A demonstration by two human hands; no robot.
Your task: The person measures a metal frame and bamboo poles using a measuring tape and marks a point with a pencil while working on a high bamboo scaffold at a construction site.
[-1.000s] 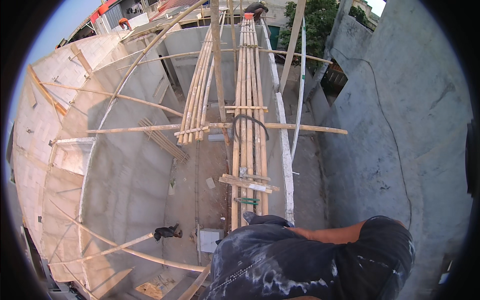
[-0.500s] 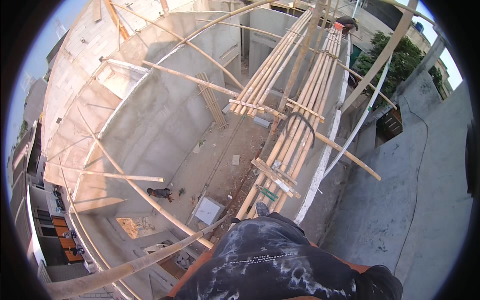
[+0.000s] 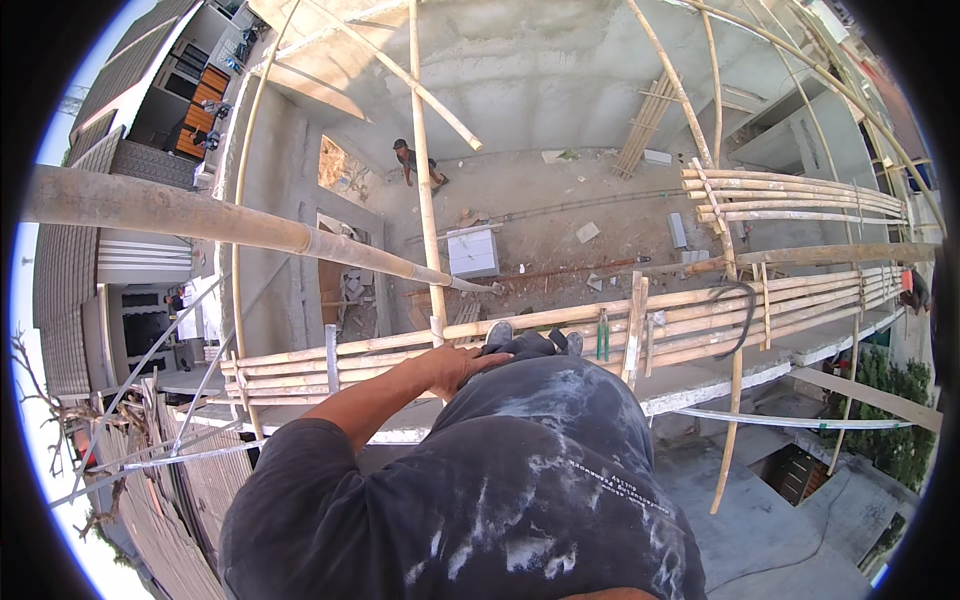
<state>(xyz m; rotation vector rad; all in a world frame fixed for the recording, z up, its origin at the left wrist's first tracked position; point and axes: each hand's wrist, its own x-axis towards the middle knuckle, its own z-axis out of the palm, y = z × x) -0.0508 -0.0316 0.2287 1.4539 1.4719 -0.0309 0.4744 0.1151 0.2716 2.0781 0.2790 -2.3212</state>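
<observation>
My left hand (image 3: 462, 366) lies flat on my dark, paint-smeared trousers (image 3: 540, 440) with nothing in it; the bare forearm runs in from the lower left. My right hand is out of sight. Just past the hand, my dark shoes (image 3: 500, 336) stand on a walkway of bamboo poles (image 3: 380, 352) lashed side by side, high above a concrete yard. A green-handled tool (image 3: 603, 336) and a loop of black cable (image 3: 745, 300) lie on the poles to the right of my feet.
A thick bamboo pole (image 3: 200, 220) slants across the left. A thin upright pole (image 3: 421, 160) rises beside my feet. Far below, a person (image 3: 410, 160) walks on rubble-strewn ground near a white box (image 3: 472, 252). More stacked bamboo (image 3: 800, 195) lies to the right.
The view has swung round, so the bamboo walkway now runs across the picture instead of away from me. My left forearm and hand have come into sight on my thigh.
</observation>
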